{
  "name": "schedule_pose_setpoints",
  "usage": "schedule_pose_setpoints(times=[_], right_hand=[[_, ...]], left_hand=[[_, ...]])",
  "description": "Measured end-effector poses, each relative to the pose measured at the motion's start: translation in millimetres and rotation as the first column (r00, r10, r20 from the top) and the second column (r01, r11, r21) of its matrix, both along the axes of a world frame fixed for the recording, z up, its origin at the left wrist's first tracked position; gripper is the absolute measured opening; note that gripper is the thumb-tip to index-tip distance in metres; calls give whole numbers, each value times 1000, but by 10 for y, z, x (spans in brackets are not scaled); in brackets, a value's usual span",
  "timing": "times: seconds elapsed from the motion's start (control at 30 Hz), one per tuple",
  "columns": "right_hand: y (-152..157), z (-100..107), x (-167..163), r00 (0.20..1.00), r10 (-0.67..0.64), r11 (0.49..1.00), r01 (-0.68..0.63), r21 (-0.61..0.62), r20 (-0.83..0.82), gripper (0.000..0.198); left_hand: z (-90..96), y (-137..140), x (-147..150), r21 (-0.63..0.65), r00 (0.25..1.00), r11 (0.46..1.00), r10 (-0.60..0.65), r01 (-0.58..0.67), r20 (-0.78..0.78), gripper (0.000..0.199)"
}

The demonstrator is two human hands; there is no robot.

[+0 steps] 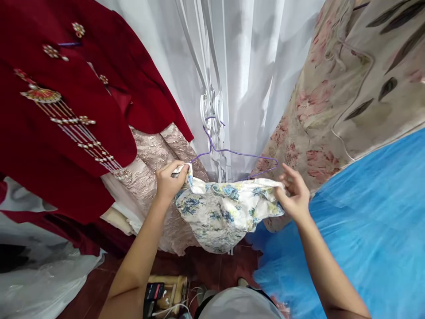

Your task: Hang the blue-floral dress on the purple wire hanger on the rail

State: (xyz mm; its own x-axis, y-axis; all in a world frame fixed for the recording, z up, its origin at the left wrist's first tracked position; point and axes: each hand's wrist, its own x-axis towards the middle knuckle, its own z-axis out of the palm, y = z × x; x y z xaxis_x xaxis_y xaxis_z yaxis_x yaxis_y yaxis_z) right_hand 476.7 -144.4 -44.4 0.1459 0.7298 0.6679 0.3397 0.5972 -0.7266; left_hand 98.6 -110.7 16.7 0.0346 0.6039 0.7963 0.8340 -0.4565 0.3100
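Note:
A white garment with a blue and yellow floral print (pixel 215 217) hangs spread out between my hands, its upper edge stretched sideways. My left hand (pixel 169 179) is closed on the left upper corner, thumb and fingers pinching the cloth. At the opposite corner, my right hand (pixel 294 195) holds the edge with the thumb in front and some fingers raised. Just above and behind it is a thin purple clothes hanger (pixel 235 153), its left end near my left fingers. The hanger's lower bar is partly hidden by the cloth. Its hook is at a cluster of white hangers (pixel 212 106).
On the left hang a dark red jacket (pixel 99 88) with beaded ornaments and a pinkish textured skirt (pixel 152 150). A white curtain (pixel 245 53) is behind. Beige floral fabric (pixel 308 115) and blue tulle (pixel 372 212) fill the right. Below, a wooden stool (pixel 175 292) holds boxes and cables.

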Motion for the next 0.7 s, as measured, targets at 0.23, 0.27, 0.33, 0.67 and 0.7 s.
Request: schedule_pose_setpoints(times=[0.23,0.27,0.33,0.67,0.7], right_hand=[[541,320,148,959,-27,995,54,-89,281,61],[560,327,140,957,-28,995,54,-83,290,56],[521,329,124,954,-47,994,72,-77,296,46],[77,482,-33,914,394,864,-330,-381,102,22],[106,459,-115,896,443,824,-398,-403,21,29]], left_hand=[[-45,-83,41,-126,997,990,67,-61,42,22],[-84,-92,11,-155,996,986,78,-69,51,23],[-171,-127,-71,-200,991,974,119,-106,54,24],[-45,-116,-420,-56,987,987,143,-148,-79,29],[-16,-63,-398,-48,989,991,117,-121,-90,30]])
